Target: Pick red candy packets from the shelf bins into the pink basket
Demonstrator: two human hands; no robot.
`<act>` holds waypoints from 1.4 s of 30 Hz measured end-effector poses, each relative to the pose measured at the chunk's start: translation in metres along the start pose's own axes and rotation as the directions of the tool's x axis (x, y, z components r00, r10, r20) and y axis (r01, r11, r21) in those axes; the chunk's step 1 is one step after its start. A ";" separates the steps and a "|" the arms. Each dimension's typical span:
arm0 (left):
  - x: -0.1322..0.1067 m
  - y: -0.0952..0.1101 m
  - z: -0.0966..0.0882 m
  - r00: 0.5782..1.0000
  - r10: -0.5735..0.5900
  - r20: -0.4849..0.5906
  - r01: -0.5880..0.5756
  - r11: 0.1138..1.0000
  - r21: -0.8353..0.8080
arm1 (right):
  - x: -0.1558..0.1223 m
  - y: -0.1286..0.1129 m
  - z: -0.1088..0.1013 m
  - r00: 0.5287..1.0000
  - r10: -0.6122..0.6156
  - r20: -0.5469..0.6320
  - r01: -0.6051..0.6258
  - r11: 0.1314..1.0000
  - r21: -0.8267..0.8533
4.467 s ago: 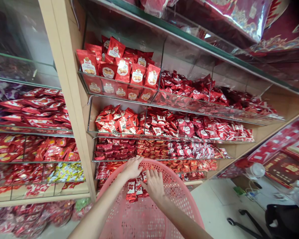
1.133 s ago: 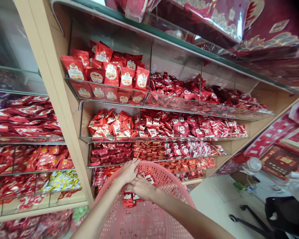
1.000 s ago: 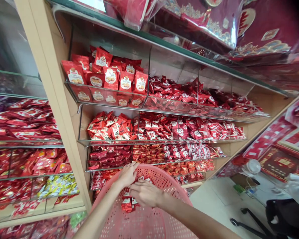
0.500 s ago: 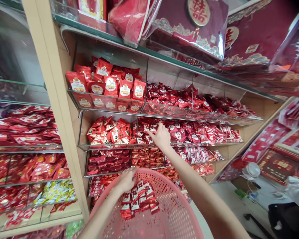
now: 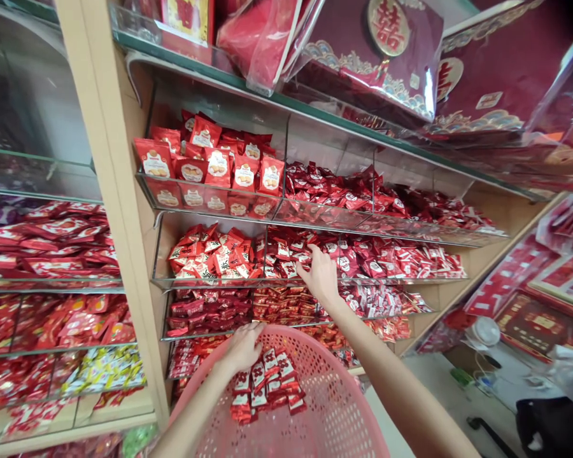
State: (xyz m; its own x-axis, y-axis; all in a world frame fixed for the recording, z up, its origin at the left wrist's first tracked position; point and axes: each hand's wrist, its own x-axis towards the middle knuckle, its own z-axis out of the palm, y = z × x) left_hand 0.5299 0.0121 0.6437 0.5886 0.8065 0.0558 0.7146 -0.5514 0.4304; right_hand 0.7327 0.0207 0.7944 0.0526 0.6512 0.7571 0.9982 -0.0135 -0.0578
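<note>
Head view: the left hand (image 5: 242, 346) clasps the pink basket (image 5: 337, 401) at its far rim; the right hand (image 5: 319, 273), thumb and forefinger parted, is at shelved packets (image 5: 284, 250). Inside the basket, red-and-white packets (image 5: 267, 385) lie mostly lengthwise toward that rim.

Basket (image 5: 337, 385): we saw smooth, slightly shiny plastic | sachets (image 5: 271, 387) inside: we saw glossy, crinkled film | upright post (image 5: 95, 159): we noted matt, wood-look board | upper shelf (image 5: 334, 119): we noted smooth glass
</note>
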 end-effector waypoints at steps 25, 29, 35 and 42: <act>-0.001 0.002 -0.001 1.000 0.024 0.003 -0.024 1.000 -0.015 | -0.171 0.000 -0.010 0.941 -0.257 0.220 0.130 0.875 0.466; -0.002 0.004 -0.001 1.000 0.019 -0.006 -0.019 0.999 -0.026 | -0.180 -0.007 -0.020 0.801 -0.374 0.468 0.104 0.856 0.507; -0.003 0.004 0.000 1.000 0.017 -0.007 -0.017 1.000 -0.010 | -0.166 -0.025 -0.018 0.464 -0.558 0.688 0.107 0.807 0.581; -0.002 0.002 0.001 1.000 0.025 -0.012 -0.025 1.000 0.002 | -0.143 -0.040 -0.005 0.310 -0.740 0.597 0.382 0.672 0.635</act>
State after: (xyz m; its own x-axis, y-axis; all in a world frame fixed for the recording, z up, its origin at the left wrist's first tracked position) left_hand 0.5306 0.0092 0.6434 0.6020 0.7947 0.0777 0.7001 -0.5721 0.4273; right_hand 0.6849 -0.0756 0.6916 -0.7389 0.6646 -0.1109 0.6732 0.7213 -0.1631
